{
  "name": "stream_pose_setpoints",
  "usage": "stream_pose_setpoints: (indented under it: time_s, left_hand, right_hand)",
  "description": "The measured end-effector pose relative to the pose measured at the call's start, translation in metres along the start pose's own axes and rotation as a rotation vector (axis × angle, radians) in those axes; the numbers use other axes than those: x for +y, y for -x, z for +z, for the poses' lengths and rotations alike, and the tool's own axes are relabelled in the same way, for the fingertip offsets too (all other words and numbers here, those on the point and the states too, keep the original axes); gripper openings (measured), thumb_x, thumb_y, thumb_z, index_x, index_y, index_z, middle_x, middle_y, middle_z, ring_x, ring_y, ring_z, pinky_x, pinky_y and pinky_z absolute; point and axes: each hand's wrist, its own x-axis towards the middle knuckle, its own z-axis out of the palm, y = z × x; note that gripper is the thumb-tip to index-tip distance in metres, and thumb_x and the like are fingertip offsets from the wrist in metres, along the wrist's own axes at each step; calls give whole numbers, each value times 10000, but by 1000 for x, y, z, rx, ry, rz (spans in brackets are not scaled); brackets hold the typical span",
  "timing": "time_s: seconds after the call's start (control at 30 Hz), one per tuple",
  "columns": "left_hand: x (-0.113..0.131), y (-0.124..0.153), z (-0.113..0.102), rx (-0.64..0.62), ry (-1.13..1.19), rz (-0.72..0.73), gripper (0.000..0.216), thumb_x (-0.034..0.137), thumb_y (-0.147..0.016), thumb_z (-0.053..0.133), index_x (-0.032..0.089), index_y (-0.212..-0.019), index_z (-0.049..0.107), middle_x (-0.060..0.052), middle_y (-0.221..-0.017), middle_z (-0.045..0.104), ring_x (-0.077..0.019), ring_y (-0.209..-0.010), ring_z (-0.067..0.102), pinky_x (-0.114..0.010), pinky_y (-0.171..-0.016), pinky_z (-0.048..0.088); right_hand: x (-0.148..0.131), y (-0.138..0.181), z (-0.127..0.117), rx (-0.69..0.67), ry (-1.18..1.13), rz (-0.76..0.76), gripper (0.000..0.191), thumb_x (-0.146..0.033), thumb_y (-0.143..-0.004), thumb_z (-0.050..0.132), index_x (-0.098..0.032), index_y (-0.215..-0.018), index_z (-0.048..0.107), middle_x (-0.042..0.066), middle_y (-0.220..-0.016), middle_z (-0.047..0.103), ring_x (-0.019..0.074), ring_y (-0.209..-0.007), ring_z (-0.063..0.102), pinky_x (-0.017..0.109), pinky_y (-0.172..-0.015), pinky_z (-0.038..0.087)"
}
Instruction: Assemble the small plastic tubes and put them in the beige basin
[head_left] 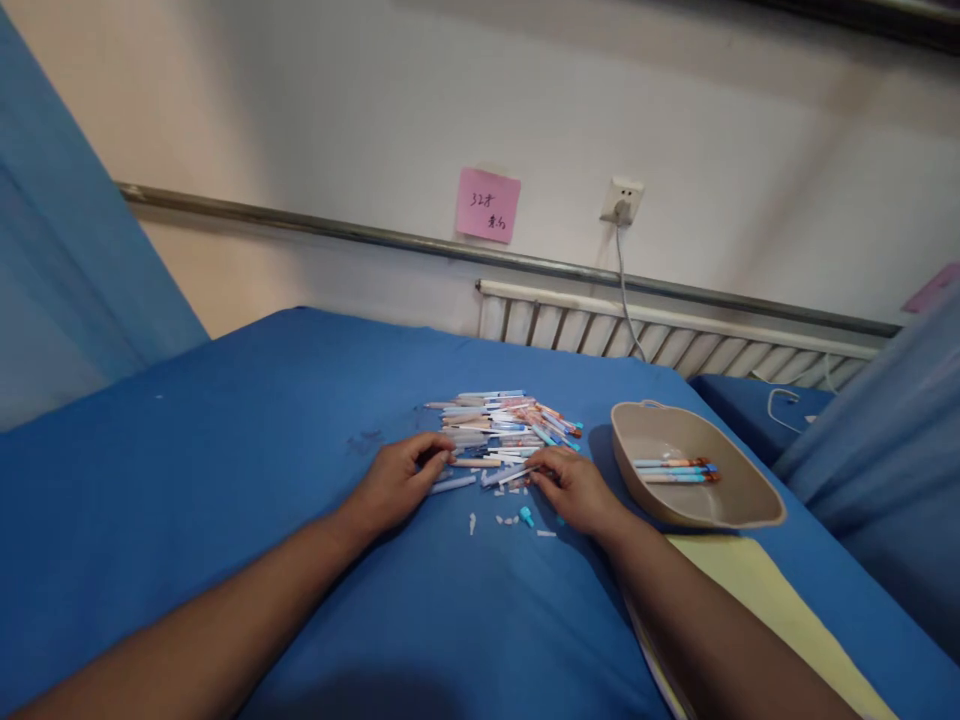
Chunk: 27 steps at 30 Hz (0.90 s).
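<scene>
A heap of several pens and pen parts (501,428) lies on the blue-covered table (225,480). My left hand (397,480) rests at the heap's near left edge, fingers curled onto a pen barrel. At the near right edge my right hand (574,488) has its fingers pinched on a thin white piece. Small white bits and a light blue cap (526,516) lie between my hands. A beige tray (739,500) to the right holds three assembled pens (675,470).
A yellow sheet (757,590) lies under my right forearm near the table's right edge. Behind the table are a white radiator (675,335), a wall socket with a cable (622,203) and a pink note (487,204). Blue curtains hang left and right.
</scene>
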Motion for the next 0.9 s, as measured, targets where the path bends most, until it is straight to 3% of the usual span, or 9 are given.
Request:
stream_pose_setpoints:
  time_s: [0.17,0.5,0.73,0.9]
  left_hand:
    - [-2,4,3,-33,26,14,250,343,-833,463,191,-939,631,-4,-830,694,-165,-755,614,-255,-706,456]
    - [-10,1,5,-35,15,2,254,339,-834,455,182,-907,641,-4,-795,684,-163,-722,604,-253,-670,445]
    - [-11,-4,-14,48,-52,-22,275,366,-804,477,186,-921,648,-10,-821,701,-174,-732,619,-256,-679,449]
    - [-18,-5,-23,-42,-165,-6,274,353,-818,444,192,-903,649,-9,-795,681,-171,-703,597,-245,-640,424]
  right_hand:
    - [-5,1,0,-121,151,-22,178,-185,-861,521,-205,-1004,625,62,-975,640,184,-954,561,313,-853,417]
    - [-13,3,-4,-195,181,0,136,-231,-874,523,-199,-970,613,55,-956,628,179,-933,557,288,-822,410]
    - [-7,4,-9,-244,118,-29,107,-221,-858,543,-205,-934,615,48,-929,629,173,-889,568,281,-786,417]
    - [-6,4,-13,-271,130,-55,130,-186,-873,506,-202,-911,630,50,-910,624,165,-876,572,269,-776,421]
